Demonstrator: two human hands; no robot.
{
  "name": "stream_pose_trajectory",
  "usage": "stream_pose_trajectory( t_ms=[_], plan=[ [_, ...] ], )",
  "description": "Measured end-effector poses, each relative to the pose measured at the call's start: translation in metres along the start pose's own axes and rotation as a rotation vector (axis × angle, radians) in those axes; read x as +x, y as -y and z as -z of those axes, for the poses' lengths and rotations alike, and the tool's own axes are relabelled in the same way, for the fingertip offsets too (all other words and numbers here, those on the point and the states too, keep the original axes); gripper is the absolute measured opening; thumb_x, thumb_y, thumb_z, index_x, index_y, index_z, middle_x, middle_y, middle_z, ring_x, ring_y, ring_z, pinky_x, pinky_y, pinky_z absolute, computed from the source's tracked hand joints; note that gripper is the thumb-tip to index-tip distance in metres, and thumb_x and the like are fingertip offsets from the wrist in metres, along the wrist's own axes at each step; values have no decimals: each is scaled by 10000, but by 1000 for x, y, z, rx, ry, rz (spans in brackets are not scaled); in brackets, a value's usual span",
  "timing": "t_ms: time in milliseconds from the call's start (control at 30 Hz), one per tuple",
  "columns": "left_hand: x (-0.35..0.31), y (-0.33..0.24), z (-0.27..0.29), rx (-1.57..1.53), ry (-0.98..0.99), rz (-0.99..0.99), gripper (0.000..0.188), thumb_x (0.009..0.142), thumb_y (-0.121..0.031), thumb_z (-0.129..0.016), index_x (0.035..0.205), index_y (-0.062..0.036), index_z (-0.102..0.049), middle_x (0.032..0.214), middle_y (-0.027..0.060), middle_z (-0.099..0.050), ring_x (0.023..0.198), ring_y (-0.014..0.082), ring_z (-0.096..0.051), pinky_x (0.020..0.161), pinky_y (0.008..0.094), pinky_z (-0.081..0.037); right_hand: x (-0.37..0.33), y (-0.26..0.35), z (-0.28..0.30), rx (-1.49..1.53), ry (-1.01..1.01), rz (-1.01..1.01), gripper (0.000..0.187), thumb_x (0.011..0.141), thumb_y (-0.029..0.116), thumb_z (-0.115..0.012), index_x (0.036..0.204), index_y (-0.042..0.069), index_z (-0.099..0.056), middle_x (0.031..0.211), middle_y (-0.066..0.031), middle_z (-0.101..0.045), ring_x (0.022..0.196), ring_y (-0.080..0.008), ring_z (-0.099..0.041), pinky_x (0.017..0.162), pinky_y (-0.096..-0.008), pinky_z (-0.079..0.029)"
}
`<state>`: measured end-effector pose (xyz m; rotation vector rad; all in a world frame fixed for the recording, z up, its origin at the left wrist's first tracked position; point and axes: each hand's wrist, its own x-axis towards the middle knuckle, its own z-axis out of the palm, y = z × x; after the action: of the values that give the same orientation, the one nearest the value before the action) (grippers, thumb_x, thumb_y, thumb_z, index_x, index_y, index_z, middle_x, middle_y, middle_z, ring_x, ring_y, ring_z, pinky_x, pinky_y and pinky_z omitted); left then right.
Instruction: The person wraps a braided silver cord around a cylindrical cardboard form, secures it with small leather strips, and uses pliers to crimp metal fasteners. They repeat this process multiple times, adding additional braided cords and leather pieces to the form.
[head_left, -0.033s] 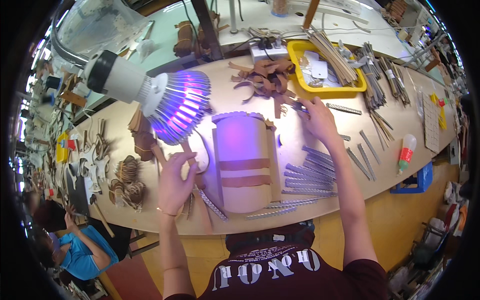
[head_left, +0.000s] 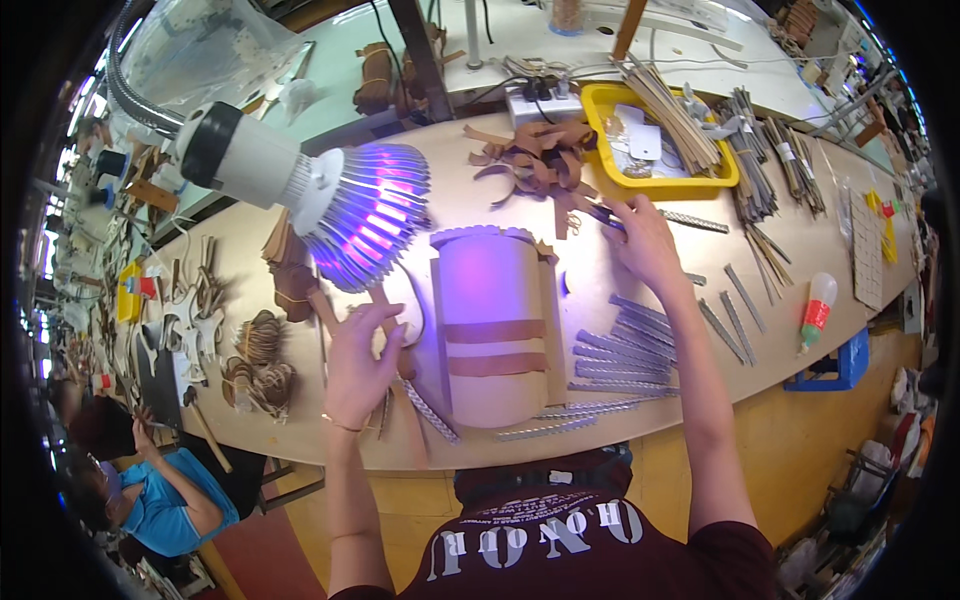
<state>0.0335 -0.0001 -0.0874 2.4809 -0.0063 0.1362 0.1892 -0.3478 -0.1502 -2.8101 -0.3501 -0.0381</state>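
A tan cylindrical form [head_left: 492, 395] lies on the table between my hands, with two brown strips [head_left: 495, 331] across it. My left hand [head_left: 362, 365] is open beside it, thumb and fingers apart. A long brown strip [head_left: 408, 425] and a patterned silvery strip [head_left: 432, 410] lie just beyond that hand; whether the fingers touch them I cannot tell. My right hand [head_left: 645, 245] reaches to the far side, closed on a dark slim tool [head_left: 603, 214] whose kind is partly hidden by the fingers. A pile of brown curled strips [head_left: 535, 160] lies just left of this tool.
A lit lamp [head_left: 365, 210] hangs low at the left. Several patterned silvery strips [head_left: 625, 350] fan out under my right forearm. A yellow tray [head_left: 670, 188] and a power strip [head_left: 540, 108] stand at the back. A bottle [head_left: 817, 310] lies right; a seated person [head_left: 175, 500] is at far left.
The whole view has shifted very slightly, so things sit a little farther right in it. Both hands keep nearly the same pose.
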Motion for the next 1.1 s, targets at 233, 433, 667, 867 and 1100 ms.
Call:
stream_pose_trajectory(
  t_ms=[233,433,667,867,1100],
  plan=[
    [-1,-9,-33,-568,9,300,234,972,-114,-561,1167,-14,-644,1051,52,-644,954,121,-613,844,251,-478,-49,-15,24,378,24,-71,274,855,199,-705,1065,30,-657,963,-155,-647,898,-308,-633,797,-406,-499],
    [-17,-9,-62,-714,-41,320,300,960,-120,-603,1218,32,-618,1195,99,-596,1078,151,-577,936,286,-462,-112,-27,50,402,145,-265,213,846,176,-716,988,28,-661,912,-141,-618,873,-294,-611,796,-384,-492],
    [-20,-9,-66,-879,-140,387,115,907,-65,-673,993,8,-656,1163,111,-607,1000,129,-587,888,267,-472,-123,-13,35,272,73,-262,204,840,156,-713,1012,63,-656,964,-107,-573,970,-293,-559,856,-397,-450],
    [-19,-3,-64,-912,-115,360,90,917,-76,-662,953,0,-629,1156,96,-604,939,97,-551,860,256,-451,-115,-16,28,145,41,-223,139,861,99,-670,994,68,-640,970,-110,-580,961,-303,-559,866,-406,-441],
    [-13,-3,-60,-1011,-98,368,87,944,-83,-624,978,-5,-602,1075,68,-631,882,80,-536,811,245,-441,-105,-13,37,309,42,-446,96,893,68,-625,962,36,-566,936,-120,-612,848,-304,-587,787,-383,-471]
  ],
)
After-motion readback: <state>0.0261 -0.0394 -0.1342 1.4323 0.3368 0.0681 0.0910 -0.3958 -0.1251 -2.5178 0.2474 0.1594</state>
